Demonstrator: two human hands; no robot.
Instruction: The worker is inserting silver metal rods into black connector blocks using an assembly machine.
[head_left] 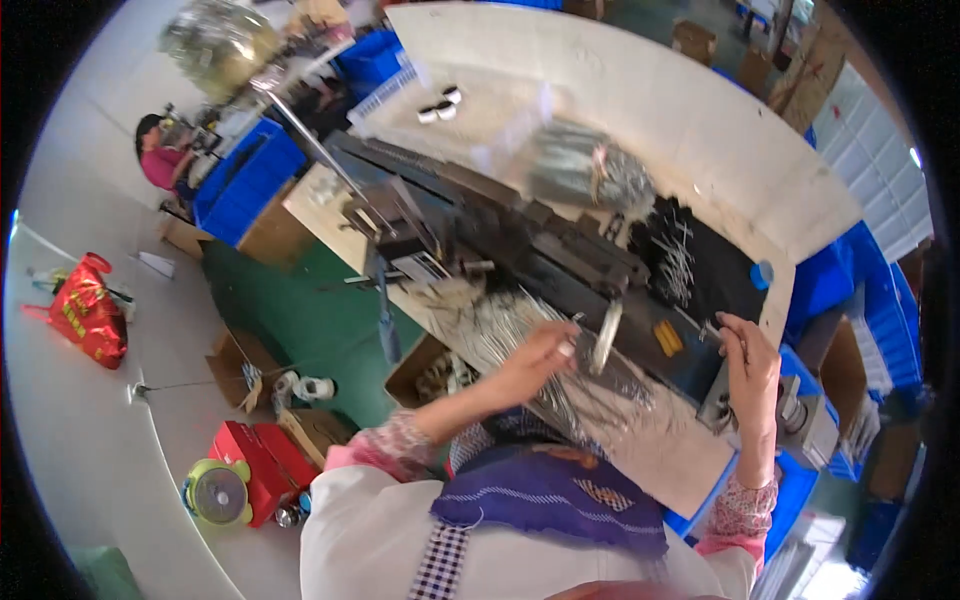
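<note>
My left hand [540, 355] reaches over a spread pile of thin metal wires [520, 330] on the bench and pinches a few of them next to a small metal wheel [606, 335]. My right hand [750, 365] rests on a grey metal block [718, 395] at the bench's right end, fingers curled round a small part I cannot make out. A long dark machine rail [520, 235] runs across the bench behind both hands. A yellow part [667, 338] lies between the hands.
A bagged bundle of wires [585, 170] lies on the white table [700, 130] behind. Blue crates [245, 180] stand left and blue crates [870, 300] right. On the floor: cardboard boxes [235, 360], red box [260, 465], red bag [88, 310]. Another person [160, 150] sits far left.
</note>
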